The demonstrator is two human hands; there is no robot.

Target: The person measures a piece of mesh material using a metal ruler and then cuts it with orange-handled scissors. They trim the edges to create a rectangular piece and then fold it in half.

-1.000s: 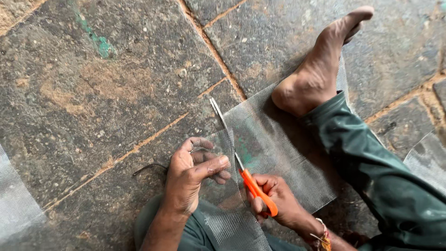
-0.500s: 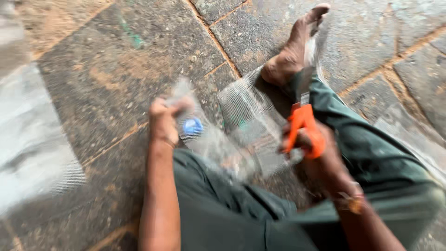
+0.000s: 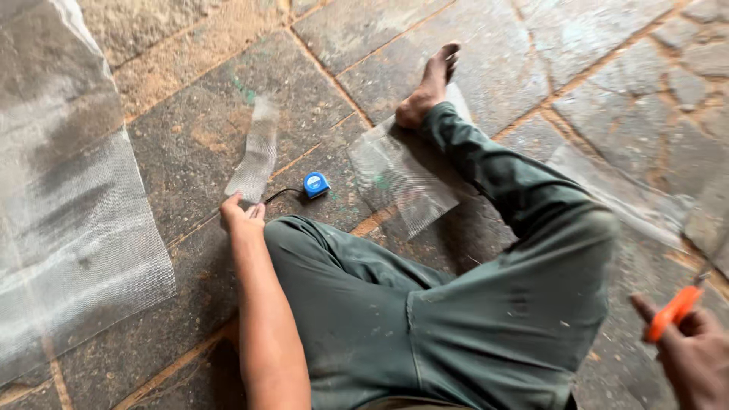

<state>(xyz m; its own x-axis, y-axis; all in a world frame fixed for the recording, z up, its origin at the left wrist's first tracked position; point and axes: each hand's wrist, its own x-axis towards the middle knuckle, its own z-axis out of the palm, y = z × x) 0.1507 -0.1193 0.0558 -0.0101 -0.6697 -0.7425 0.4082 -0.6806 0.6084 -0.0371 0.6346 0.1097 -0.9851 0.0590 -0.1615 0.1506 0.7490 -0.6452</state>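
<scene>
Head view: left hand [image 3: 241,215] pinches a narrow translucent mesh strip [image 3: 254,156].

Soft, even daylight falls on the stone floor [image 3: 190,137], shadows are weak, and the right hand [image 3: 695,357] is motion-blurred.

An informal floor-level work area, most likely a yard or small craft workshop. The ground is rough stone paving [image 3: 190,144] with sandy joints and scattered dust, and there is neither bench nor table. The worker sits barefoot directly on the slabs. Sheets and offcuts of fine wire mesh [image 3: 68,220] lie spread about the paving, and a small blue tape measure [image 3: 316,184] rests on the stone among them.
</scene>
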